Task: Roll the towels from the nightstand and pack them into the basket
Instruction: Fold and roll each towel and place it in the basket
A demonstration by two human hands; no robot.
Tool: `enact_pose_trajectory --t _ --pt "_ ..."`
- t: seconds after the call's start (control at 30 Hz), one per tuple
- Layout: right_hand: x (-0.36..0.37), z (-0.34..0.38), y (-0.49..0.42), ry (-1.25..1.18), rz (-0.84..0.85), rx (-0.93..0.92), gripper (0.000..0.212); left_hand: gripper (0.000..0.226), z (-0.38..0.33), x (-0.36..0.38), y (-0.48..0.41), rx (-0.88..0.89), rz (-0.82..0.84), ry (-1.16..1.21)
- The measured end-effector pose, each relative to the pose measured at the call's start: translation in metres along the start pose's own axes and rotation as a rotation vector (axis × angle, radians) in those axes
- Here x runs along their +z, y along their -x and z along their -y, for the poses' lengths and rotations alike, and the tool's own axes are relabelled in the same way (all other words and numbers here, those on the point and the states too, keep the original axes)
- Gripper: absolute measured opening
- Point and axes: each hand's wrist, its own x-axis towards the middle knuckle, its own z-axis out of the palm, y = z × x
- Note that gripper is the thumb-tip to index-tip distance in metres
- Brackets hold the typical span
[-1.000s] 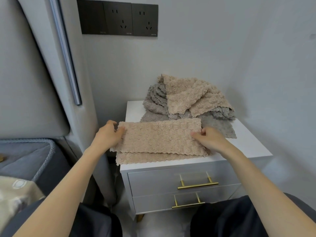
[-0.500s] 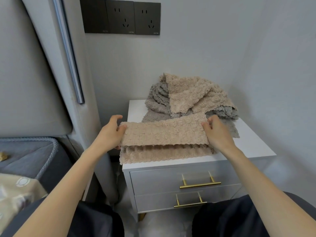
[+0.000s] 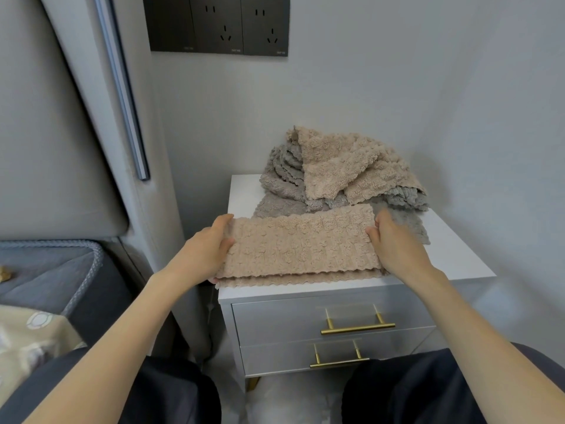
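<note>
We have just doubled the beige towel (image 3: 301, 244) into a narrow strip at the surface's (image 3: 452, 255) front edge, left hand (image 3: 204, 250) and right hand (image 3: 397, 244) pinching its ends, so rolling likely comes next.

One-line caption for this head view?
Both hands, left and right, fold a beige towel on the nightstand.

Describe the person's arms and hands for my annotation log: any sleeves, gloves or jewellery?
Both forearms are bare to the frame edge, with no sleeves in view. The left hand and right hand wear no gloves, and no rings, watch or bracelet show. Dark trousers cover the lap.
</note>
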Motion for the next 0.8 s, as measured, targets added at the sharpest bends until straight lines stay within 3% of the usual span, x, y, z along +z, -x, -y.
enact_pose_trajectory --t 0.37,0.5,0.63,0.73,0.8 --pt "-0.003 -0.003 0.002 0.01 0.071 -0.02 0.012 0.046 -0.008 -0.003 0.004 0.004 0.08 -0.066" --pt "-0.004 0.003 0.006 0.058 0.065 0.0 0.015 0.055 -0.008 -0.003 0.006 0.035 0.102 -0.293" --pt "-0.008 0.02 0.012 0.184 -0.109 0.024 0.011 0.059 -0.011 -0.008 0.005 0.03 -0.095 -0.374" --pt "-0.003 0.045 0.017 0.083 -0.2 -0.147 0.007 0.047 -0.032 0.004 0.004 0.2 -0.347 -0.329" --pt "0.006 0.061 0.02 0.024 -0.184 -0.283 0.011 0.042 -0.049 0.021 0.002 0.283 -0.38 -0.308"
